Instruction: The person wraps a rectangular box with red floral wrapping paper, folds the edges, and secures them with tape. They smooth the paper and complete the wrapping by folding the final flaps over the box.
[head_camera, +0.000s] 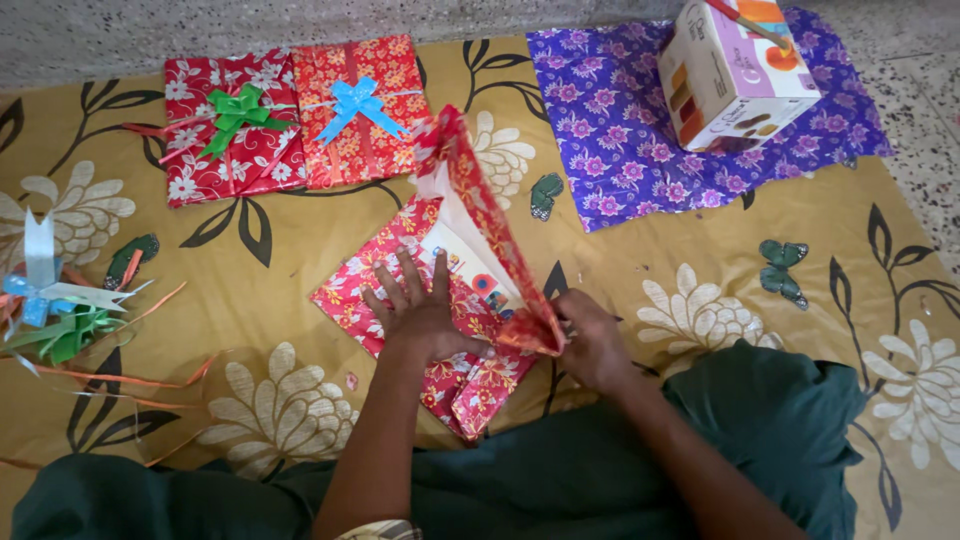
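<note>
Head view: the left hand lies flat, fingers spread, pressing on the red floral wrapping paper that covers a box on the yellow floral sheet. The right hand, just right of the box, pinches the raised flap of the same paper (its fingers closed on the lower edge). Two wrapped gifts with bows lie beyond; a carton sits on purple paper.
</note>
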